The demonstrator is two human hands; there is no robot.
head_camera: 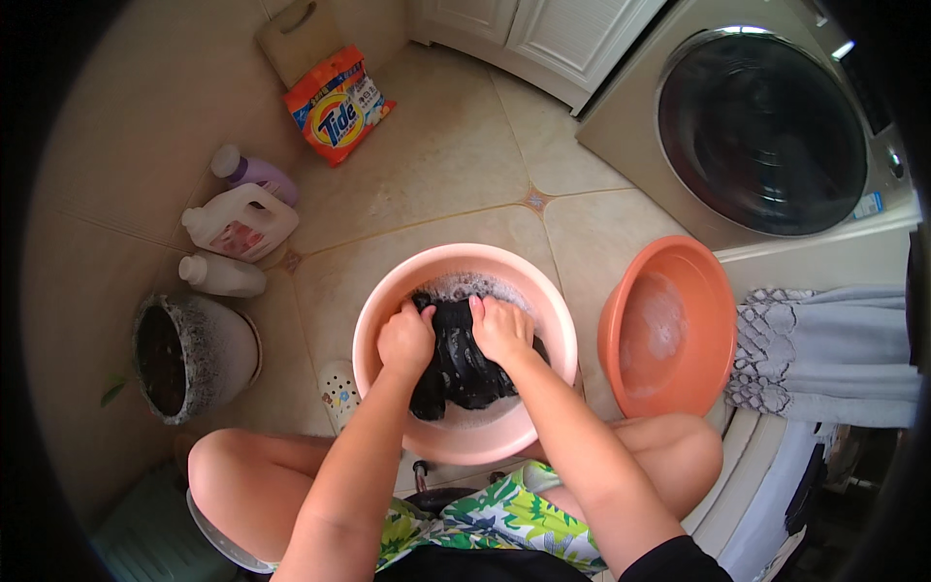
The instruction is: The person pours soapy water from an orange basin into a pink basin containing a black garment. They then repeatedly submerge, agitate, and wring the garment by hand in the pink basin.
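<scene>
A wet black garment point(465, 356) hangs stretched between my two hands inside a round pink basin point(469, 451). My left hand point(407, 338) grips its upper left edge, thumb on top. On the other side, my right hand point(502, 327) holds the upper right edge the same way. Soapy water with white suds point(476, 285) shows behind the cloth and below its lower hem. Folds cover the garment's middle, and its exact kind cannot be told. The fingers beneath the cloth are hidden.
An orange basin point(669, 342) leans tilted at the right, near a washing machine point(625, 138). Along the left wall stand a Tide detergent bag point(338, 109), a purple bottle point(265, 178), a white jug point(244, 222), a smaller bottle point(225, 275) and a plant pot point(218, 349). Grey cloth point(836, 349) lies far right.
</scene>
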